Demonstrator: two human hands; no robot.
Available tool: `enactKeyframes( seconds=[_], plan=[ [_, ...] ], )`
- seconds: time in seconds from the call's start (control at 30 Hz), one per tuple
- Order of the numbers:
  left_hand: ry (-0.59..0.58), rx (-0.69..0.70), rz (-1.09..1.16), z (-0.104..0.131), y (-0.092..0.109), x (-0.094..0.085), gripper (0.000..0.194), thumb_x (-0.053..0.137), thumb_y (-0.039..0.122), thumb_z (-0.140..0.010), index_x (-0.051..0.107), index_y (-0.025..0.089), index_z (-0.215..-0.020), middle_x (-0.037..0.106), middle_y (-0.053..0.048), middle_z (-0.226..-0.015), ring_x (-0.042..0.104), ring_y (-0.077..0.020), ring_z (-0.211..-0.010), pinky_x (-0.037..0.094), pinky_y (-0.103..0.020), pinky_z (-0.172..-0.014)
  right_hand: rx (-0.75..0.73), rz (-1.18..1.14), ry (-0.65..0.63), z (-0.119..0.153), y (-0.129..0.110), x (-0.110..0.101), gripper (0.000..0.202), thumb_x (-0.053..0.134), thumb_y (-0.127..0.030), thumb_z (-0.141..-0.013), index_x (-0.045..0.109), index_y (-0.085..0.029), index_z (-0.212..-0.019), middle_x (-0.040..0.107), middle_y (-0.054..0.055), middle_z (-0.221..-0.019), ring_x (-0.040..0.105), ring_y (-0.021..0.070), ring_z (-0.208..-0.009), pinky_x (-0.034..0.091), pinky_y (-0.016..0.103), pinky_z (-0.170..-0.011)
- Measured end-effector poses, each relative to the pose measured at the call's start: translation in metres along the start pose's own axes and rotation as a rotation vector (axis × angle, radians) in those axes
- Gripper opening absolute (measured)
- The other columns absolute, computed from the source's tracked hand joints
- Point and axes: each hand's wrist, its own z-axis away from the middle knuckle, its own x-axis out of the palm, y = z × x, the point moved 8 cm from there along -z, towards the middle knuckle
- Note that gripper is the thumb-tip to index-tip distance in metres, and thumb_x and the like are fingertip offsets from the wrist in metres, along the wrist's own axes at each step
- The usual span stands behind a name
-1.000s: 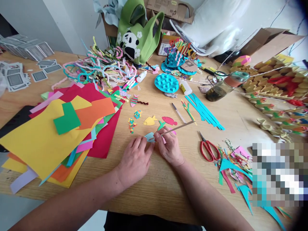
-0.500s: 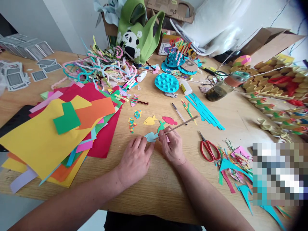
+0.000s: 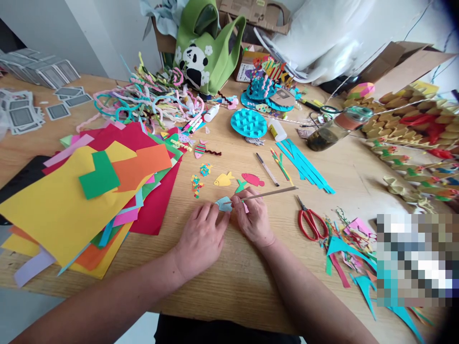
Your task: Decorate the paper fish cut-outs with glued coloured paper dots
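Note:
A light blue paper fish (image 3: 224, 204) lies on the table between my hands. My left hand (image 3: 203, 230) rests palm down, fingers stretched out, with its fingertips at the near edge of the fish. A thin greyish-brown stick (image 3: 274, 192) is pinched in my right hand (image 3: 254, 217). Its tip touches or hovers just over the fish; I cannot tell which. My right fingers hide the tail end. Just beyond lie a yellow paper fish (image 3: 224, 179), a red paper fish (image 3: 253, 179) and a partly covered green one (image 3: 241, 185). Small coloured dots (image 3: 196, 186) form a pile to the left.
Coloured paper sheets (image 3: 71, 205) cover the left side. Red-handled scissors (image 3: 311, 222) and paper scraps (image 3: 353, 243) lie on the right. Farther back are a pen (image 3: 267, 169), blue strips (image 3: 304, 167), a glue bottle (image 3: 277, 130), a jar (image 3: 337, 129) and pipe cleaners (image 3: 154, 100).
The stick has swung to a flatter angle, its far end lower, and its tip has shifted left over the blue fish. My right hand has turned slightly. My left hand stays put.

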Motion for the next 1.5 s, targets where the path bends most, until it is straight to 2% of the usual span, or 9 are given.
enactKeyframes(
  seconds=[0.53,1.0,1.2,1.5],
  plan=[
    [0.014,-0.003,-0.004,0.0,0.0,-0.001,0.044,0.055,0.022,-0.087,0.054,0.016,-0.131,0.055,-0.016,-0.118,0.046,-0.0315,-0.116,0.041,-0.047,-0.098,-0.031,-0.031,-0.014,0.0,-0.006,0.0,0.018,0.046,-0.014,-0.095,0.055,-0.022,-0.081,0.061,0.003,-0.069,0.05,0.017,-0.066,0.039,0.031,-0.062],
    [0.004,-0.005,0.002,0.0,-0.001,0.0,0.044,0.055,0.023,-0.088,0.054,0.015,-0.131,0.054,-0.017,-0.119,0.046,-0.0318,-0.116,0.041,-0.047,-0.099,0.015,-0.037,-0.025,0.002,-0.002,0.0,0.022,0.045,-0.019,-0.096,0.056,-0.023,-0.077,0.06,0.003,-0.066,0.05,0.0169,-0.065,0.041,0.032,-0.061],
    [-0.005,0.004,-0.002,0.0,0.0,0.0,0.046,0.054,0.022,-0.088,0.054,0.016,-0.133,0.054,-0.016,-0.119,0.046,-0.0317,-0.117,0.04,-0.046,-0.1,0.043,-0.108,0.15,0.007,0.002,-0.017,0.021,0.045,-0.019,-0.096,0.057,-0.023,-0.078,0.059,0.002,-0.064,0.053,0.017,-0.063,0.042,0.034,-0.061],
    [0.001,0.0,-0.003,0.0,0.0,0.0,0.046,0.054,0.021,-0.087,0.054,0.016,-0.133,0.053,-0.015,-0.119,0.046,-0.0315,-0.117,0.04,-0.046,-0.101,0.088,-0.169,0.203,0.014,0.012,-0.019,0.021,0.048,-0.023,-0.096,0.058,-0.023,-0.078,0.058,0.002,-0.066,0.054,0.0164,-0.062,0.043,0.034,-0.06]
  ],
)
